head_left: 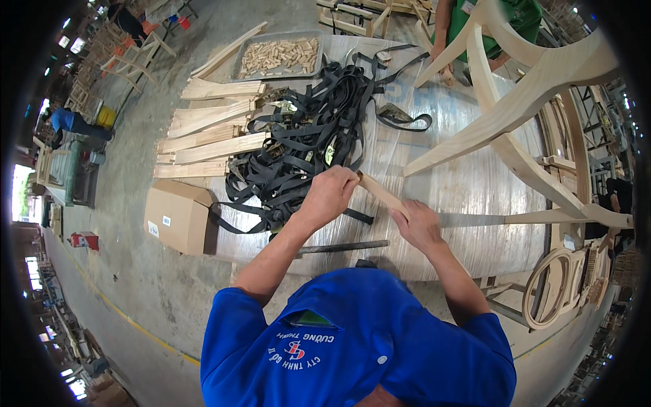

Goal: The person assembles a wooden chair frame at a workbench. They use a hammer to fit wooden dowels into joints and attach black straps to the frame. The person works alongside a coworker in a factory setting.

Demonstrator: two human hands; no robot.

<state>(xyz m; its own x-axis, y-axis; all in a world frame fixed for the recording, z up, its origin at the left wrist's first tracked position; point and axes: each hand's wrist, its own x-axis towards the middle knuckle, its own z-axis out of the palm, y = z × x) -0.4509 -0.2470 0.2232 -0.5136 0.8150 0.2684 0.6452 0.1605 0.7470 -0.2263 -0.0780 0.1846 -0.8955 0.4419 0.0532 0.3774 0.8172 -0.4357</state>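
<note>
A short, flat piece of pale wood [382, 192] is held above the plastic-covered table between my two hands. My right hand [418, 226] is closed round its near right end. At its other end, my left hand [330, 193] has its fingers pinched together, touching the wood; whatever they hold, if anything, is hidden. Just beyond my left hand lies a tangled heap of black straps [298, 149] with metal buckles. A dark rod [346, 247] rests on the table between me and my hands.
Pale wooden slats [220, 149] and a tray of wooden dowels [317, 51] lie at the far left. A cardboard box [178, 214] stands at the left edge. Curved wooden chair frames [495, 129] rise on the right. A person in green [522, 27] works across the table.
</note>
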